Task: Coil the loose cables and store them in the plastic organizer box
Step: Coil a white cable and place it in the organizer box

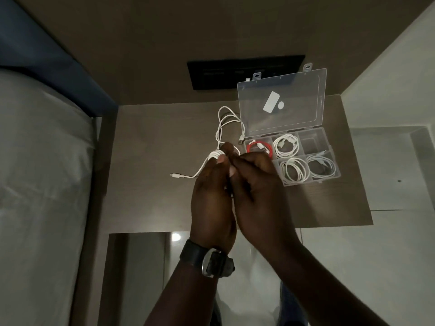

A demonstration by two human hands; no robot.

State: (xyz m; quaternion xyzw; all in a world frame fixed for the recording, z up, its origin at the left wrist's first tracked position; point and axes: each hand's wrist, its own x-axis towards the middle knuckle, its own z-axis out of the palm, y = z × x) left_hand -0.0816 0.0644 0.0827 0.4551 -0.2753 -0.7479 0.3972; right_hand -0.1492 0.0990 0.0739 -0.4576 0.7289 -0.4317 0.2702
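Observation:
Both hands meet over the wooden table [153,196]. My left hand [211,201] holds several turns of a white cable [221,123] wound around its fingertips. My right hand [256,191] pinches the same cable beside them. One plug end [175,176] trails left on the table, and loose loops run back toward the box. The clear plastic organizer box [329,151] lies open at the right, lid upright. A red coil [257,148] and three white coils [286,145] fill compartments; the far right one looks empty.
A black panel [244,71] is set in the wall behind the table. A bed with white sheets [42,184] runs along the left. The table's front edge is near my wrists, with floor below. A watch [211,262] sits on my left wrist.

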